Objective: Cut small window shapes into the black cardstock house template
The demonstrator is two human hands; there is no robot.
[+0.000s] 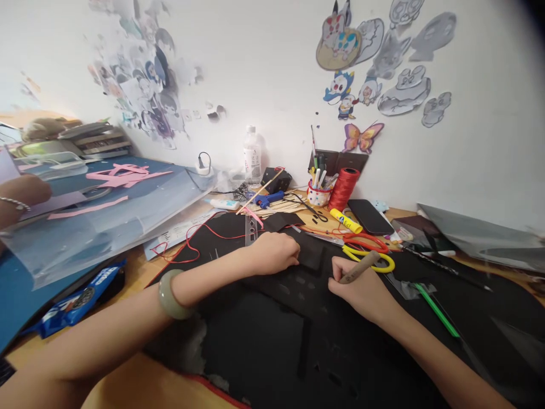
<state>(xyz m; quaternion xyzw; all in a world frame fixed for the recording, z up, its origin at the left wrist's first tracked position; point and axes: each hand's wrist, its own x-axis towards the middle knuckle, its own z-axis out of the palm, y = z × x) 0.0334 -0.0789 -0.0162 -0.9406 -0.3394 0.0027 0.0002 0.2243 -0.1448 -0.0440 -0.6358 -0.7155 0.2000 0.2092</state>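
My left hand, with a jade-coloured bangle on its wrist, rests with curled fingers on a small piece of black card. Whether anything is pinched under those fingers is hidden. My right hand is closed around a grey-brown pen, which leans up to the right; its tip is hidden behind the fingers. Both hands are over a black mat with dark pieces and small cut-out marks on it. Yellow- and red-handled scissors lie just beyond my right hand. A clear ruler lies beyond my left hand.
Another person's hand is at the far left by pink paper strips and a clear plastic sheet. A green cutter, phone, glue stick, red thread spool and blue glue gun lie around.
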